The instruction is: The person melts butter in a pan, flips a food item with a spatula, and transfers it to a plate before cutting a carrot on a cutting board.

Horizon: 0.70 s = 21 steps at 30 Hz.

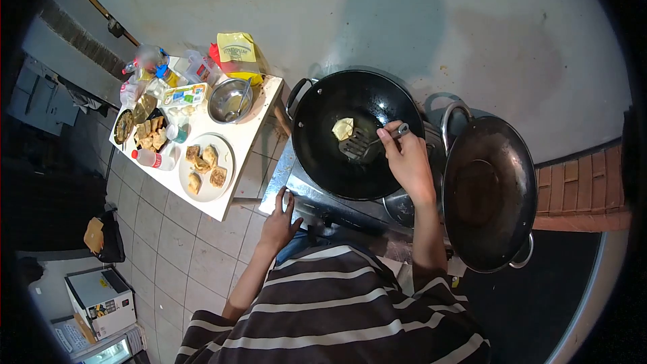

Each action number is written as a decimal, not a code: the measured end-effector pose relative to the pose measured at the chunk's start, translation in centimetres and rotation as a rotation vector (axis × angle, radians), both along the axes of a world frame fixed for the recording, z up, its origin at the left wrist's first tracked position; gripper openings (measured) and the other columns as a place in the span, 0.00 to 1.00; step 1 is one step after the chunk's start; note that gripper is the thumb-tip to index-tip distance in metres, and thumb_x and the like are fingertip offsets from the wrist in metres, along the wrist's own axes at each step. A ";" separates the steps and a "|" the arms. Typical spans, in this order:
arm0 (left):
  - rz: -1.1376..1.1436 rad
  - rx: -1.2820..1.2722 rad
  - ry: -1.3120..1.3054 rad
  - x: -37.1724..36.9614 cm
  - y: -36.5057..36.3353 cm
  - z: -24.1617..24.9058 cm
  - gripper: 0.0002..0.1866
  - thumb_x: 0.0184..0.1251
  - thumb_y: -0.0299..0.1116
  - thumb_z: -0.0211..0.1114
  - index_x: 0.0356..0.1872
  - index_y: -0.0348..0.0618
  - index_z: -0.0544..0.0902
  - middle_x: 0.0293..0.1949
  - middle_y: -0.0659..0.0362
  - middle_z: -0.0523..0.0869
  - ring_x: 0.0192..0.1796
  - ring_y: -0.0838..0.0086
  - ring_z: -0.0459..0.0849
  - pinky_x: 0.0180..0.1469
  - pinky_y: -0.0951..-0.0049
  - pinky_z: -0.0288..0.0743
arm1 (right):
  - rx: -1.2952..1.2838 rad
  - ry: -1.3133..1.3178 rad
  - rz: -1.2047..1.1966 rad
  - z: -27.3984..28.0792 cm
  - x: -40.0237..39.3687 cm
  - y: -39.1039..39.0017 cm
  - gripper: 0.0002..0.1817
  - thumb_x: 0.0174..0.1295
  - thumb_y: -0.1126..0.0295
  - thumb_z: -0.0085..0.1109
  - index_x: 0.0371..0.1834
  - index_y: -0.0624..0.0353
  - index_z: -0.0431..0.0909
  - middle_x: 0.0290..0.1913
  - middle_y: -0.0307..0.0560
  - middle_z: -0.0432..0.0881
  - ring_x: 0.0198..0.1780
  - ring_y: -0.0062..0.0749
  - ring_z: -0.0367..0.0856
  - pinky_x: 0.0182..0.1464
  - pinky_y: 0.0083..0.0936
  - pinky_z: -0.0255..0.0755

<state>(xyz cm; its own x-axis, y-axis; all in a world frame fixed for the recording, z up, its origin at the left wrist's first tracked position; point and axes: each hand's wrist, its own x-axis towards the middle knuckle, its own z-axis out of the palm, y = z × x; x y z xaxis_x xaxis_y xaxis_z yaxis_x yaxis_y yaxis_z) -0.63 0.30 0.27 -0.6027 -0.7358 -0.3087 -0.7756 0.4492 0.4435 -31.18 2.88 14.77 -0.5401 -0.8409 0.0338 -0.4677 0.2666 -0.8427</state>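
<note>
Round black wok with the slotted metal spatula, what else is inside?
A pale-yellow piece of food, beside the spatula's blade. Your right-hand grip hides part of the wok's inner wall; the food's underside is covered.

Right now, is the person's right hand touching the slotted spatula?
Touching. The head view shows the right hand with its fingers on the handle of the slotted spatula, the handle's end showing past the grip.

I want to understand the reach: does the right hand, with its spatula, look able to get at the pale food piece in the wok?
Probably yes: the right hand holds the slotted spatula close beside the pale food piece in the wok, and nothing visible blocks the way.
</note>
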 end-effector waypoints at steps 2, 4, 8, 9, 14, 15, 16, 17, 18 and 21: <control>-0.014 -0.002 0.005 0.3 0.1 -0.5 0.39 0.64 0.40 0.67 0.72 0.35 0.62 0.77 0.46 0.48 0.49 0.43 0.84 0.49 0.52 0.81 | 0.002 0.055 0.000 0.9 0.2 0.2 0.15 0.69 0.62 0.59 0.39 0.67 0.79 0.21 0.56 0.78 0.21 0.41 0.76 0.30 0.34 0.68; -0.009 0.001 0.003 0.3 0.2 -0.5 0.39 0.64 0.41 0.67 0.72 0.35 0.62 0.77 0.46 0.48 0.49 0.43 0.84 0.48 0.52 0.81 | 0.021 0.066 -0.017 1.6 0.1 0.4 0.16 0.69 0.61 0.59 0.38 0.67 0.79 0.22 0.58 0.78 0.23 0.47 0.77 0.31 0.36 0.69; -0.010 -0.004 -0.002 0.0 0.1 -0.2 0.39 0.64 0.41 0.67 0.72 0.34 0.62 0.77 0.46 0.47 0.48 0.43 0.84 0.48 0.52 0.81 | 0.099 0.171 -0.021 2.7 -0.4 1.0 0.20 0.69 0.57 0.58 0.37 0.69 0.78 0.25 0.62 0.80 0.31 0.61 0.80 0.35 0.44 0.71; -0.011 -0.004 -0.002 0.0 0.1 -0.1 0.39 0.64 0.41 0.67 0.72 0.34 0.62 0.77 0.46 0.47 0.48 0.43 0.84 0.48 0.52 0.81 | 0.099 0.171 -0.022 2.6 -0.5 1.1 0.20 0.69 0.57 0.58 0.37 0.69 0.78 0.25 0.62 0.80 0.31 0.61 0.80 0.35 0.44 0.71; -0.029 -0.033 0.018 0.2 0.1 -0.5 0.39 0.64 0.42 0.67 0.72 0.34 0.61 0.78 0.46 0.46 0.52 0.44 0.83 0.50 0.54 0.81 | 0.175 0.252 0.002 2.4 -0.5 1.4 0.22 0.69 0.55 0.58 0.41 0.69 0.79 0.29 0.65 0.82 0.36 0.64 0.81 0.38 0.47 0.73; -0.030 -0.034 0.017 0.2 0.1 -0.5 0.39 0.64 0.42 0.67 0.72 0.34 0.61 0.78 0.46 0.46 0.52 0.44 0.83 0.50 0.54 0.81 | 0.175 0.252 0.001 2.4 -0.4 1.4 0.22 0.69 0.55 0.58 0.41 0.69 0.79 0.29 0.65 0.82 0.36 0.64 0.81 0.38 0.47 0.73; -0.029 -0.030 0.013 0.2 0.1 -0.6 0.39 0.64 0.42 0.67 0.72 0.34 0.62 0.78 0.46 0.46 0.53 0.44 0.83 0.51 0.54 0.81 | 0.194 0.248 0.009 2.6 -0.3 1.3 0.22 0.69 0.55 0.57 0.42 0.69 0.79 0.30 0.64 0.82 0.37 0.63 0.82 0.39 0.47 0.73; -0.028 -0.027 0.010 0.2 0.1 -0.5 0.39 0.64 0.42 0.67 0.72 0.34 0.62 0.78 0.46 0.46 0.54 0.44 0.83 0.51 0.54 0.81 | 0.212 0.245 0.017 2.7 -0.2 1.3 0.23 0.69 0.54 0.57 0.42 0.70 0.79 0.30 0.64 0.82 0.38 0.63 0.82 0.39 0.47 0.74; -0.029 -0.028 0.010 0.1 0.1 -0.5 0.39 0.64 0.42 0.67 0.72 0.34 0.62 0.78 0.46 0.46 0.54 0.44 0.83 0.51 0.54 0.81 | 0.212 0.245 0.016 2.6 -0.2 1.4 0.23 0.69 0.54 0.57 0.42 0.70 0.79 0.30 0.64 0.82 0.38 0.63 0.82 0.39 0.47 0.74; -0.025 -0.015 -0.003 0.1 0.1 -0.2 0.40 0.64 0.41 0.67 0.72 0.34 0.61 0.77 0.46 0.47 0.54 0.44 0.83 0.52 0.53 0.81 | 0.144 0.248 0.009 2.7 -0.3 1.5 0.24 0.69 0.54 0.57 0.45 0.71 0.78 0.31 0.64 0.82 0.38 0.63 0.82 0.40 0.47 0.74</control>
